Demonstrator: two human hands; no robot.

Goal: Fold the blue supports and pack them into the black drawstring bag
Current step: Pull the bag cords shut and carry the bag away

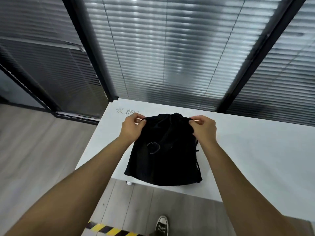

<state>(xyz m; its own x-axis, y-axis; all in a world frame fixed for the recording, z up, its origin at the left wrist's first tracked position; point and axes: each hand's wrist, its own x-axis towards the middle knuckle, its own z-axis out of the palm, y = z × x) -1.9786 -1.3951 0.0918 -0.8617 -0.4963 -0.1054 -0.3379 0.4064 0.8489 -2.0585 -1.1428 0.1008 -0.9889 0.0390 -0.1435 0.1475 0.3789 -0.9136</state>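
**Both hands on the mouth of the black bag, at the near edge of the table**

Left hand (pixel 133 127): fingers curled, thumb and fingers pinching the top left corner of the black drawstring bag (pixel 163 159). A thin black cord (pixel 142 118) runs from this grip along the bag's mouth.

Right hand (pixel 202 127): fingers curled in the same way, pinching the top right corner of the bag. Both forearms are bare and reach forward from the bottom of the view.

Bag: held between the two hands, its mouth gathered and turned away from the person. The body of the bag spreads toward the person over the white table (pixel 255 159), and its lower edge lies close to the table's near edge. A small loop (pixel 153 147) shows on its upper face. Cord ends hang along its right side. What it holds cannot be told.

Surroundings: handwritten marks (pixel 127 111) are on the tabletop just beyond the left hand. Behind the table are closed grey blinds (pixel 179 48) between black frame posts (pixel 88 48). The floor (pixel 34 150) is grey plank. A dark shoe (pixel 162 225) with a white toe stands below the table edge, beside a strip of yellow-and-black tape (pixel 109 229).
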